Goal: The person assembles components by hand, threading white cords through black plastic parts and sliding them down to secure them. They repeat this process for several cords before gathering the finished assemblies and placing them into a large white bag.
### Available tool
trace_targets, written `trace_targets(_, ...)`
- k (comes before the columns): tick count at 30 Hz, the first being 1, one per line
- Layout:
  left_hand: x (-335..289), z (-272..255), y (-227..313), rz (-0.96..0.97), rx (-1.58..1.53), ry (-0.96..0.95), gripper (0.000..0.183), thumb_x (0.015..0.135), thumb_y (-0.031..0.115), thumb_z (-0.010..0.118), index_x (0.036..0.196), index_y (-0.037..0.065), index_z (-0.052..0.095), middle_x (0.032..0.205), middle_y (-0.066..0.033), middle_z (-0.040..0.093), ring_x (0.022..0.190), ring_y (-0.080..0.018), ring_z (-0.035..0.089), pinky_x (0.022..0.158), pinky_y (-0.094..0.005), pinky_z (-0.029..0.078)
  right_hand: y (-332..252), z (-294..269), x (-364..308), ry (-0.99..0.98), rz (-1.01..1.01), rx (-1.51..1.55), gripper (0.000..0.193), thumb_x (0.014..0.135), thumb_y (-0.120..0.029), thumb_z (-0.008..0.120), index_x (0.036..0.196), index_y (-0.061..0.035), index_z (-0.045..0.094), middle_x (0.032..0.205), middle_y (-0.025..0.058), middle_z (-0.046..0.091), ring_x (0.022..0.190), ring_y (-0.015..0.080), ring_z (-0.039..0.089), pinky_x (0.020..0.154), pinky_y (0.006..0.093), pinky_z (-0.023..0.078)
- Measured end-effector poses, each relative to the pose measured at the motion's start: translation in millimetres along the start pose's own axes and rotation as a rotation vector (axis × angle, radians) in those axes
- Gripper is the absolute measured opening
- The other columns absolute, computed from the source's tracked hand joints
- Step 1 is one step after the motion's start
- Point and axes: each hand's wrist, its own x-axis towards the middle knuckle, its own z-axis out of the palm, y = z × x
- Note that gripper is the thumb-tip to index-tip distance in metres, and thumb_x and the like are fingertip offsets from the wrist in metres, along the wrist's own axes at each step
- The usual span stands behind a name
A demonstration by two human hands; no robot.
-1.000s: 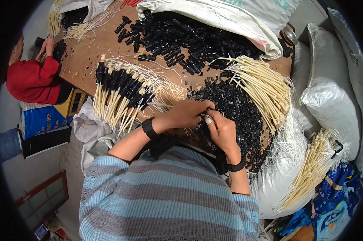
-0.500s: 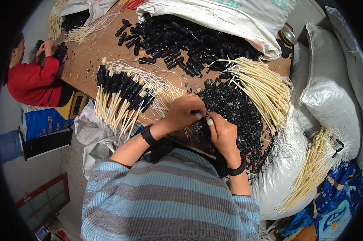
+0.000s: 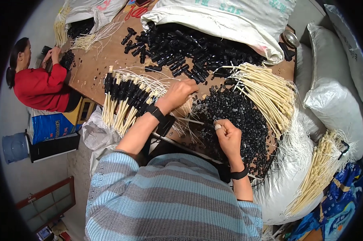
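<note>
Hovering above the heap of small black pieces (image 3: 245,114) in the head view, the right hand (image 3: 229,138) has thumb and forefinger pressed together; whether they pinch anything cannot be told. The left hand (image 3: 180,94), fingers curled, is near the loose black tubes (image 3: 181,48), its grip unclear. Pale sticks with black fittings (image 3: 127,94) lie to its left; the stick bundle (image 3: 265,90) lies beyond the heap.
</note>
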Motion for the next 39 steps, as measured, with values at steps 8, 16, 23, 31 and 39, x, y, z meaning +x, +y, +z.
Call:
trace_targets(8,3.5,-6.3,48.2,-0.536,-0.758,-0.051,0.011,0.074,-0.005,0.062,0.082,0.001,0.065,0.079,0.0022,0.06,0.067,-0.0041,0.052,0.058,-0.0227,0.044,5.1,-3.7,12.2,0.085,0.264,0.185,0.009,0.089,-0.006,0.062,0.082,0.0001,0.063,0.06,-0.0128,0.042,0.053,-0.0011,0.029,0.047,0.0196,0.022)
trace_targets(16,-2.2,20.6,115.8,-0.239,-0.545,0.345,0.03,0.069,-0.007,0.065,0.097,0.006,0.064,0.08,-0.004,0.064,0.068,-0.0172,0.062,0.062,-0.0265,0.05,-9.1,1.0,18.3,-0.031,0.305,0.543,0.01,0.091,-0.006,0.057,0.085,-0.0012,0.063,0.063,-0.0107,0.046,0.054,-0.0002,0.033,0.049,0.0192,0.024)
trace_targets(23,1.4,16.1,121.0,-0.4,-0.573,0.299,0.038,0.068,-0.006,0.068,0.103,0.007,0.067,0.078,-0.0044,0.065,0.071,-0.0157,0.061,0.069,-0.0261,0.051,0.1,2.7,15.1,0.094,0.228,0.495,0.007,0.091,-0.007,0.061,0.089,-0.001,0.065,0.063,-0.0104,0.046,0.054,0.0001,0.034,0.048,0.019,0.025)
trace_targets(31,-4.7,14.5,102.2,-0.374,-0.527,0.184,0.015,0.067,0.002,0.07,0.082,0.006,0.069,0.077,-0.0074,0.065,0.069,-0.0194,0.064,0.06,-0.0291,0.05,-5.9,0.2,12.7,0.066,0.039,0.034,0.007,0.088,-0.008,0.064,0.088,-0.0016,0.064,0.06,-0.0092,0.042,0.052,-0.0001,0.03,0.047,0.0193,0.023)
trace_targets(39,-11.3,5.6,112.0,-0.16,-0.511,-0.121,0.036,0.071,0.003,0.066,0.106,0.005,0.062,0.095,-0.0103,0.067,0.084,-0.0245,0.066,0.074,-0.0335,0.052,-5.5,-24.9,4.3,-0.017,0.333,1.045,0.014,0.089,-0.006,0.059,0.101,0.0009,0.063,0.065,-0.0066,0.049,0.046,0.0002,0.027,0.043,0.018,0.024)
